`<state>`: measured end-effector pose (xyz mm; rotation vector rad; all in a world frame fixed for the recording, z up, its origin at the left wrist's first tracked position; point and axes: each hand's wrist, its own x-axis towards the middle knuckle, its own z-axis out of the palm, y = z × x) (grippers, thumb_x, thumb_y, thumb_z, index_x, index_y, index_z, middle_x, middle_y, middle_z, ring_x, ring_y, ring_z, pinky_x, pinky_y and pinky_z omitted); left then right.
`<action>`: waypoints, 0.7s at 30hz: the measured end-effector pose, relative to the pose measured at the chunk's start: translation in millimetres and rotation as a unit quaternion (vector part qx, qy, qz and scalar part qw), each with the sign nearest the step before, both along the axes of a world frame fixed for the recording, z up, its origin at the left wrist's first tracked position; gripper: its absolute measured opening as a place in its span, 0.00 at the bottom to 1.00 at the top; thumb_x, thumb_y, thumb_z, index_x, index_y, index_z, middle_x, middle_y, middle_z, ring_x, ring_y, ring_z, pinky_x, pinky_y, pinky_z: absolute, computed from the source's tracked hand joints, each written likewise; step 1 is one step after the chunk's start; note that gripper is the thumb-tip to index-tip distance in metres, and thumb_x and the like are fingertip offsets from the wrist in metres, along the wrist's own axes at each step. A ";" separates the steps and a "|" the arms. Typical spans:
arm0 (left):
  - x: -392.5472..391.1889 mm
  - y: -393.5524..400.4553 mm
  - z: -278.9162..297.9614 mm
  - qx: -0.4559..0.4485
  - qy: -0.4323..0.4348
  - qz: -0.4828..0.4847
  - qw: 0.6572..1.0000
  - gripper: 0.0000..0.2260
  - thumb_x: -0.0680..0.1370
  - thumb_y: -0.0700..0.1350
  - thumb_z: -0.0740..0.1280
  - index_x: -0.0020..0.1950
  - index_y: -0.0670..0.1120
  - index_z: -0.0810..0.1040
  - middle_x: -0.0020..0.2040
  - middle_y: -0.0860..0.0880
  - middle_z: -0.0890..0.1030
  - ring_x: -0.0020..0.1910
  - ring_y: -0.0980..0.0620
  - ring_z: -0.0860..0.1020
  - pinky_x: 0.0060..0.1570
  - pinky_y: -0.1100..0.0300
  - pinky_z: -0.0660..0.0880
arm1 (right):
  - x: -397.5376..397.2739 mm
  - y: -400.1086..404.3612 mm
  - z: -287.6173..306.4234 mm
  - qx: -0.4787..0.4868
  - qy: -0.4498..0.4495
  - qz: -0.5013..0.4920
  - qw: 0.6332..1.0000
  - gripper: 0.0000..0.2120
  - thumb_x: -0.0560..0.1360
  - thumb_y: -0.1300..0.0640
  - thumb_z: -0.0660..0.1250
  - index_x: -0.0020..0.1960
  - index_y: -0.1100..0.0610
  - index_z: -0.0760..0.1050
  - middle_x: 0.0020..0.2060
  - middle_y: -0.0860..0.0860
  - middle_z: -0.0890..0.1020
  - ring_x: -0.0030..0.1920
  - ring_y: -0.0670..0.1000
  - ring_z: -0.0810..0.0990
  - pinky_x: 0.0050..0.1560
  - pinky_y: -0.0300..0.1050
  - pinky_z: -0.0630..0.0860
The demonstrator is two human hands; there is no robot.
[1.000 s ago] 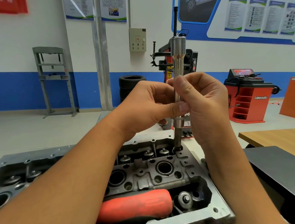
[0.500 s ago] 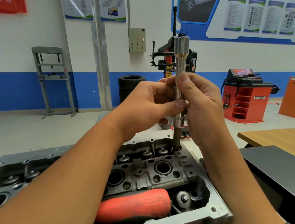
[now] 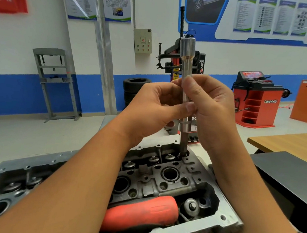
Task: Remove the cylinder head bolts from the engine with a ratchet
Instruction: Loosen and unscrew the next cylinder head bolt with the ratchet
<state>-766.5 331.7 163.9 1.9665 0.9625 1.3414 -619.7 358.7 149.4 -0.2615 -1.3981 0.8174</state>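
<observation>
a: both hands on the same tool? 
b: yes. left hand (image 3: 149, 107) and right hand (image 3: 212, 110) both pinching the upright steel extension bar (image 3: 187, 67), left thumb pressed across the shaft, right fingers curled round it from the 3 o'clock side. middle of the shaft hidden behind thumb and fingers.

a: and the lower end?
b: dark socket (image 3: 183, 142) standing in a bolt well at the 12 o'clock edge of the cylinder head (image 3: 162, 177). bolt itself hidden down in the well, impossible to make out.

a: any ratchet?
b: only a red handle (image 3: 141, 213) lying across the head toward 6 o'clock, left end covered by the left forearm, working end out of sight. cannot tell what tool.

a: rest of the head?
b: left part blurred and crossed by the forearm, near edge cut off by the frame. wooden table (image 3: 290, 141) at 3 o'clock, cropped at the right edge.
</observation>
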 end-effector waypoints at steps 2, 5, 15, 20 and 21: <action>-1.0 0.4 -0.2 0.015 0.002 0.014 1.000 0.13 0.75 0.43 0.77 0.59 0.43 0.84 0.49 0.40 0.86 0.45 0.45 0.84 0.45 0.51 0.81 | 0.2 0.0 -0.9 0.008 0.003 -0.005 1.000 0.13 0.74 0.55 0.75 0.50 0.64 0.80 0.40 0.53 0.86 0.42 0.52 0.87 0.42 0.45 0.83; -1.9 -0.1 0.1 0.004 0.001 -0.007 1.000 0.13 0.77 0.41 0.74 0.61 0.42 0.84 0.51 0.44 0.87 0.50 0.43 0.86 0.50 0.47 0.83 | 1.0 2.2 -1.9 0.008 -0.004 -0.014 1.000 0.08 0.75 0.59 0.76 0.48 0.62 0.80 0.38 0.52 0.86 0.40 0.51 0.87 0.42 0.44 0.82; -0.8 -0.3 0.4 -0.002 -0.017 0.016 1.000 0.14 0.74 0.44 0.76 0.55 0.38 0.83 0.48 0.41 0.87 0.47 0.41 0.86 0.48 0.46 0.82 | 0.3 1.0 -0.9 -0.001 -0.010 -0.011 1.000 0.09 0.78 0.55 0.70 0.49 0.61 0.82 0.45 0.62 0.85 0.47 0.60 0.86 0.48 0.54 0.85; -0.8 0.1 -0.1 -0.043 -0.010 -0.048 0.998 0.10 0.80 0.42 0.71 0.59 0.39 0.83 0.48 0.47 0.87 0.47 0.47 0.85 0.48 0.47 0.84 | 0.9 3.2 -2.0 0.006 -0.011 -0.030 0.999 0.07 0.78 0.55 0.71 0.48 0.59 0.82 0.46 0.60 0.86 0.48 0.60 0.86 0.50 0.55 0.85; 0.1 -0.4 -0.3 -0.062 -0.014 -0.074 0.995 0.10 0.83 0.41 0.67 0.60 0.38 0.82 0.48 0.48 0.86 0.47 0.48 0.85 0.47 0.48 0.83 | 0.7 3.3 -2.1 0.005 -0.014 -0.025 1.000 0.06 0.80 0.55 0.70 0.48 0.58 0.82 0.46 0.57 0.87 0.48 0.58 0.87 0.50 0.53 0.85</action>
